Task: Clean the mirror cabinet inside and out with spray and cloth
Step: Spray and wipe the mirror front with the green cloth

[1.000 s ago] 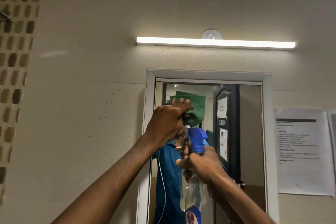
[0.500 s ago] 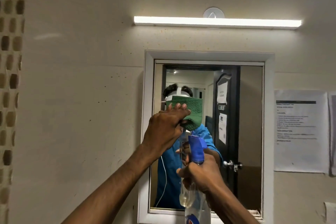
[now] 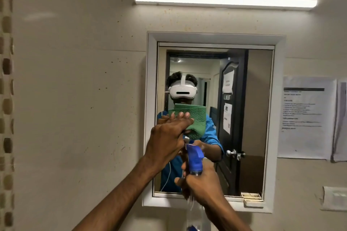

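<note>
The mirror cabinet hangs on the wall in a white frame, its mirrored door closed. My left hand is raised in front of the lower left of the glass and holds a green textured cloth against it. Just below, my right hand grips the neck of a clear spray bottle with a blue trigger head; the nozzle points toward the mirror. The bottle's body runs down out of view.
A lit tube light is mounted above the cabinet. Printed paper notices are taped to the wall on the right, with a switch plate below them. A small latch block sits at the frame's lower right corner.
The view has tilted down, so the mirror now sits lower and fuller in frame. My left hand has carried the cloth downward over the glass; my right hand stays on the spray bottle.
</note>
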`<state>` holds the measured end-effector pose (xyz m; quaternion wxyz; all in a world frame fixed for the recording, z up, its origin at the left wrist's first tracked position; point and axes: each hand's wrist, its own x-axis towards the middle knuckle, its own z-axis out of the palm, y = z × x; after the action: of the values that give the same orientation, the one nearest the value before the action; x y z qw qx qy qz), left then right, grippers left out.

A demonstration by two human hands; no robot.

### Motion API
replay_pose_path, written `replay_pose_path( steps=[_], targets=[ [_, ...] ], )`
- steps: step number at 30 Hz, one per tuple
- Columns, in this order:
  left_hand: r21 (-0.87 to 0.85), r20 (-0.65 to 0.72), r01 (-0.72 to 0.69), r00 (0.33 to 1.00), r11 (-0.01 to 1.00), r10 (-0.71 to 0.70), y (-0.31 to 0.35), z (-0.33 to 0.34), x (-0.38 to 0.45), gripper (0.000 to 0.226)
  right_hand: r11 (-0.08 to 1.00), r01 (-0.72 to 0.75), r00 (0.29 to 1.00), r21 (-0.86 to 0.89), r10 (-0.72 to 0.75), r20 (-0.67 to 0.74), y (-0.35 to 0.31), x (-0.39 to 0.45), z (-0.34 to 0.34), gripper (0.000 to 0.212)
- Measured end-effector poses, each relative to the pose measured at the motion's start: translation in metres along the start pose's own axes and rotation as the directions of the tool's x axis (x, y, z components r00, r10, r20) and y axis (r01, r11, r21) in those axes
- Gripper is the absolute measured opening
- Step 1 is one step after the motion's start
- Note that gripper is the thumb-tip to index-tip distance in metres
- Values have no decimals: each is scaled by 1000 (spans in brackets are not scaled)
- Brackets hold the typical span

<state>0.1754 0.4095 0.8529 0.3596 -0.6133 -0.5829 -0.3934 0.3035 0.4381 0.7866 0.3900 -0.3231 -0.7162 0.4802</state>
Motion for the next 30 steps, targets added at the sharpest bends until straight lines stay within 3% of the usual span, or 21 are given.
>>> replay_pose_path(
  steps=[6,17,24,30],
  targets=[
    [-39,35,21,999,999,-20,2,9,-26,53,993,-98,995,-58,96,-31,23,-9,7,20],
    [-38,89,46,995,998,-43,6,31,-81,58,986,-152,986,-74,146,-84,63,-24,19,19],
    [-35,104,61,993,998,-57,9,39,-105,55,957,-202,979,-208,195,-52,82,-37,24,24],
    [-69,153,56,987,996,-45,6,50,-134,66,943,-247,969,-224,235,-79,104,-43,20,18]
  ],
)
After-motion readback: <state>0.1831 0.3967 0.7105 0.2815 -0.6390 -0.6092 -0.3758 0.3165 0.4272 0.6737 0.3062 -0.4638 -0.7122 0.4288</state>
